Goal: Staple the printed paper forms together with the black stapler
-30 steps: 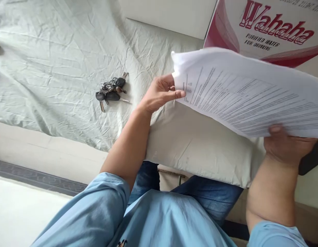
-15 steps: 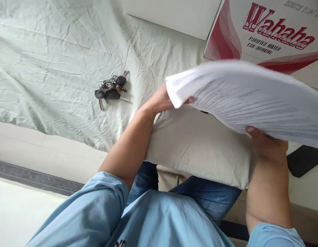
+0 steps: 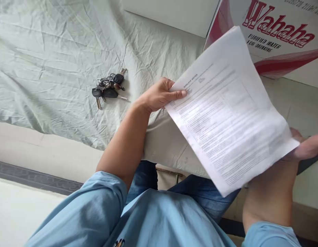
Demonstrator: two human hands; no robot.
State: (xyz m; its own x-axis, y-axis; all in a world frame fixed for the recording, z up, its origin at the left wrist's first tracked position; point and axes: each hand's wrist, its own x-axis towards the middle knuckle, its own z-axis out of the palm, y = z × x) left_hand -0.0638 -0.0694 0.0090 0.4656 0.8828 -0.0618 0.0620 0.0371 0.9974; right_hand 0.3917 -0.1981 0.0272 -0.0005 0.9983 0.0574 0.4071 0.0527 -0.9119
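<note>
A printed paper sheet (image 3: 226,123) hangs tilted above the cloth-covered table, its heading reading "Overleaf Notes". My left hand (image 3: 162,94) is closed on its upper left corner, thumb on the printed face and fingers behind. At the sheet's right corner is my right hand (image 3: 307,147), blurred, with the thumb stretched away from the paper. Part of that hand is hidden behind the sheet, so whether it touches the paper is unclear. To the left of my left hand, a bunch of keys (image 3: 110,89) lies on the cloth.
A pale wrinkled cloth (image 3: 58,68) covers the table. Beyond the paper stands a red and white Wahaha water carton (image 3: 274,48), beside a white box (image 3: 174,15). A dark flat object (image 3: 310,159) lies partly hidden behind my right hand.
The paper has swung from a curved, raised position to a flatter one with its printed face toward me. My right hand has moved right, and its thumb has come off the sheet.
</note>
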